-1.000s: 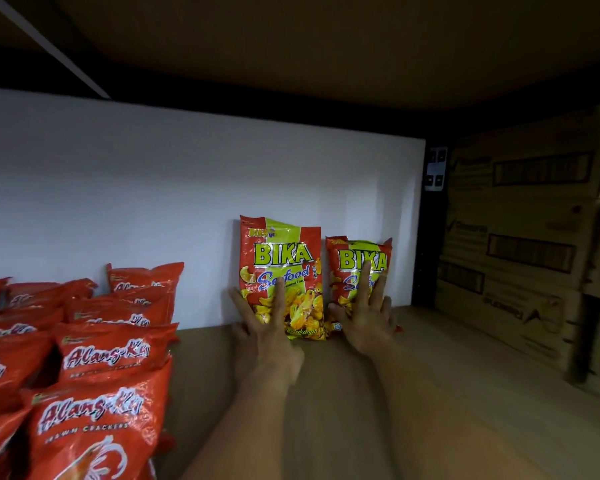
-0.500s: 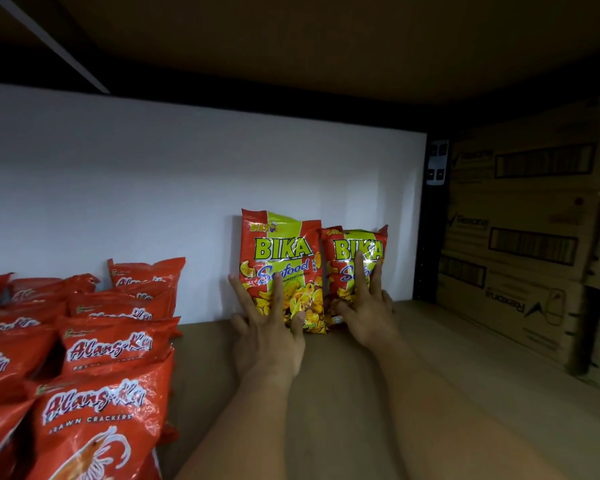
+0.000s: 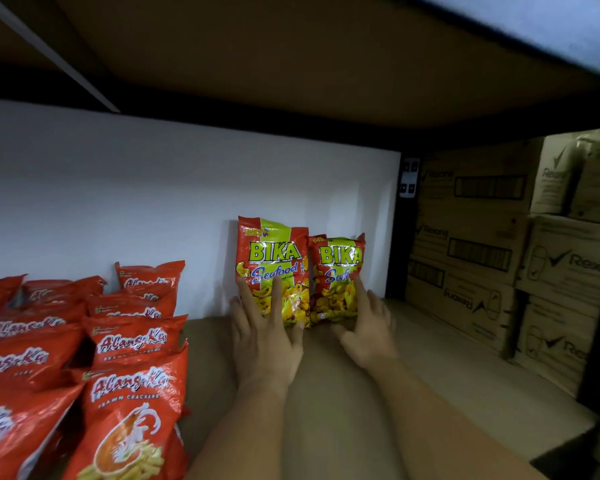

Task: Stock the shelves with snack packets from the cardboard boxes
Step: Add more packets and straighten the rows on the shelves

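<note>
Two red and green Bika Seafood packets stand upright against the white back wall of the shelf. The left Bika packet (image 3: 272, 261) is taller; the right Bika packet (image 3: 336, 268) leans against its side. My left hand (image 3: 265, 337) lies flat with spread fingers pressed on the lower front of the left packet. My right hand (image 3: 368, 327) has its fingers spread, touching the lower right edge of the right packet. Neither hand is closed around a packet.
Rows of red Alang-Ku prawn cracker packets (image 3: 132, 410) fill the shelf's left side. Stacked Rexona cardboard boxes (image 3: 471, 244) stand at the right behind a black upright (image 3: 395, 237). The brown shelf board (image 3: 430, 375) stretches between them; another shelf hangs low overhead.
The right Bika packet has been pushed left until it touches the left one. My right hand slid from the packet's front to its lower right edge. My left hand stays on the left packet.
</note>
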Tool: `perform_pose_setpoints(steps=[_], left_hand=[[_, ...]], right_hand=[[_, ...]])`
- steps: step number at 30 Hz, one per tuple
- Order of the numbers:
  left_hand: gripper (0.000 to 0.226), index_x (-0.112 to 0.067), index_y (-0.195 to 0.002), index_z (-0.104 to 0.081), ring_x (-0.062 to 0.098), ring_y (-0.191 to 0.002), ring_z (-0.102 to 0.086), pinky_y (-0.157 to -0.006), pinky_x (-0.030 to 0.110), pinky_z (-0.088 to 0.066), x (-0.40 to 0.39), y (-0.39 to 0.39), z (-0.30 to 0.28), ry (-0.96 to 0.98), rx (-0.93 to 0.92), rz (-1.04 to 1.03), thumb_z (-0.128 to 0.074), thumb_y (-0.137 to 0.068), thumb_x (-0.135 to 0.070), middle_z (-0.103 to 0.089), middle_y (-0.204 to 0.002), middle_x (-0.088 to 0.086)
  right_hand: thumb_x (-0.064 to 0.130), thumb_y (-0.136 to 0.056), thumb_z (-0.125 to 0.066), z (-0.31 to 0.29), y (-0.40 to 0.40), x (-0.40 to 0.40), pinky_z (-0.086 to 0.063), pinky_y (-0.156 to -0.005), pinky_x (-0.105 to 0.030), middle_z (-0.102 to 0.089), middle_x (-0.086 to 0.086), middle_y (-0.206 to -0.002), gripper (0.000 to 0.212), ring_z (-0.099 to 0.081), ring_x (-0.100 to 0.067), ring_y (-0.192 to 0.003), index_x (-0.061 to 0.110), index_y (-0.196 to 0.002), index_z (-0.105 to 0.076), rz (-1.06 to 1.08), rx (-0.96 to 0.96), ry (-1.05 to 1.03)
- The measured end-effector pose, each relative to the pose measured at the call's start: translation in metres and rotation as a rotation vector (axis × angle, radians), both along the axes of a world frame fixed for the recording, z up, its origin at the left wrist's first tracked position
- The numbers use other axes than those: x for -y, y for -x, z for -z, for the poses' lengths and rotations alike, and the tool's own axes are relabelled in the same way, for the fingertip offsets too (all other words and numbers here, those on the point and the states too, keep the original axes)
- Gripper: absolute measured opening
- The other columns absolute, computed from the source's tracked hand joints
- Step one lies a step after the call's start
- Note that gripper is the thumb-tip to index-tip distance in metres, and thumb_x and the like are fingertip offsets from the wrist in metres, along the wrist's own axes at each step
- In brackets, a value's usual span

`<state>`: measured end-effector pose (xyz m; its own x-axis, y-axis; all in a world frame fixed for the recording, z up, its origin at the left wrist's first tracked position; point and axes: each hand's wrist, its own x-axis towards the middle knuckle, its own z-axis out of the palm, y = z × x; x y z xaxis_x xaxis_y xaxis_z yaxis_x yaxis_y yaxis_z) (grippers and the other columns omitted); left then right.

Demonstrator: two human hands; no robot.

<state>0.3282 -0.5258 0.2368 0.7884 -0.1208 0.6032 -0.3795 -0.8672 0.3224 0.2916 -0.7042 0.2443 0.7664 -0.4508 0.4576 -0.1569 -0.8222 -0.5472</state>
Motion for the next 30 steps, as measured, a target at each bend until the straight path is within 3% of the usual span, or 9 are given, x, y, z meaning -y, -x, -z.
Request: perform_pose_setpoints(steps=[3,6,9,12,15,18,23,27,30], left_hand=[[0.078,-0.032,-0.157,0.000,0.033,-0.142,-0.020,-0.112,0.042,-0.031,-0.011,0.035,-0.002,-0.043,-0.086,0.062,-0.044,-0.096,-0.053,-0.012,-0.159,0.014],[0.067,-0.025,-0.155,-0.019,0.028,-0.134,-0.031,-0.107,0.040,-0.034,-0.027,0.090,-0.006,-0.085,-0.121,0.146,-0.046,-0.097,-0.046,-0.036,-0.148,0.008],[0.057,-0.026,-0.149,-0.032,0.025,-0.128,-0.040,-0.105,0.038,-0.036,-0.046,0.152,-0.008,-0.066,-0.143,0.239,-0.047,-0.097,-0.043,-0.050,-0.138,0.002],[0.043,-0.024,-0.137,-0.046,0.025,-0.120,-0.048,-0.100,0.039,-0.043,-0.065,0.211,0.002,0.086,-0.184,0.372,-0.053,-0.096,-0.035,-0.057,-0.125,0.003],[0.030,-0.020,-0.124,-0.055,0.021,-0.109,-0.050,-0.094,0.036,-0.045,-0.082,0.268,0.023,0.171,-0.107,0.481,-0.059,-0.095,-0.026,-0.058,-0.112,0.001],[0.028,-0.023,-0.120,-0.055,0.014,-0.100,-0.051,-0.084,0.026,-0.041,-0.092,0.311,0.064,0.251,-0.213,0.550,-0.062,-0.093,-0.023,-0.053,-0.099,-0.006],[0.036,-0.020,-0.122,-0.055,0.021,-0.104,-0.060,-0.088,0.033,-0.048,-0.095,0.354,0.166,0.198,-0.546,0.461,-0.067,-0.088,-0.015,-0.062,-0.107,0.000],[0.046,-0.020,-0.132,-0.052,0.024,-0.106,-0.066,-0.090,0.032,-0.049,-0.096,0.368,0.246,0.141,-0.793,0.316,-0.067,-0.090,-0.018,-0.070,-0.110,0.004],[0.049,-0.019,-0.136,-0.049,0.024,-0.114,-0.063,-0.094,0.030,-0.046,-0.095,0.366,0.289,0.102,-0.881,0.205,-0.068,-0.091,-0.021,-0.069,-0.118,0.005]], right_hand=[[0.041,-0.082,-0.066,-0.001,0.043,-0.012,-0.026,-0.115,-0.037,-0.035,-0.012,-0.151,0.084,-0.027,-0.034,-0.138,0.027,-0.154,-0.024,0.020,-0.086,0.016],[0.039,-0.085,-0.066,-0.002,0.097,-0.030,-0.035,-0.109,-0.034,-0.044,-0.012,-0.142,0.061,-0.035,-0.033,-0.135,0.020,-0.140,-0.048,0.012,-0.158,0.032],[0.040,-0.088,-0.066,-0.005,0.168,-0.055,-0.041,-0.109,-0.037,-0.043,-0.005,-0.147,0.061,-0.042,-0.025,-0.134,0.025,-0.143,-0.045,-0.004,-0.182,-0.020],[0.037,-0.092,-0.065,-0.003,0.239,-0.079,-0.047,-0.099,-0.031,-0.056,0.001,-0.137,0.052,-0.055,-0.017,-0.121,0.025,-0.140,-0.049,-0.010,-0.152,-0.015],[0.035,-0.092,-0.064,0.010,0.300,-0.099,-0.044,-0.104,-0.032,-0.057,-0.001,-0.133,0.048,-0.050,-0.019,-0.124,0.020,-0.137,-0.054,-0.002,-0.100,0.025],[0.035,-0.091,-0.066,0.041,0.346,-0.113,-0.042,-0.105,-0.032,-0.057,0.000,-0.131,0.050,-0.048,-0.019,-0.125,0.020,-0.137,-0.054,-0.011,-0.110,-0.010],[0.031,-0.085,-0.070,0.129,0.393,-0.114,-0.041,-0.102,-0.025,-0.063,0.001,-0.125,0.050,-0.054,-0.016,-0.121,0.023,-0.133,-0.059,-0.002,-0.252,-0.108],[0.036,-0.086,-0.068,0.210,0.409,-0.101,-0.052,-0.092,-0.032,-0.070,-0.001,-0.110,0.045,-0.064,-0.020,-0.106,0.020,-0.128,-0.062,0.103,-0.496,-0.227],[0.036,-0.088,-0.067,0.259,0.411,-0.093,-0.049,-0.097,-0.035,-0.065,-0.004,-0.121,0.046,-0.056,-0.025,-0.116,0.021,-0.130,-0.059,0.114,-0.639,-0.133]])
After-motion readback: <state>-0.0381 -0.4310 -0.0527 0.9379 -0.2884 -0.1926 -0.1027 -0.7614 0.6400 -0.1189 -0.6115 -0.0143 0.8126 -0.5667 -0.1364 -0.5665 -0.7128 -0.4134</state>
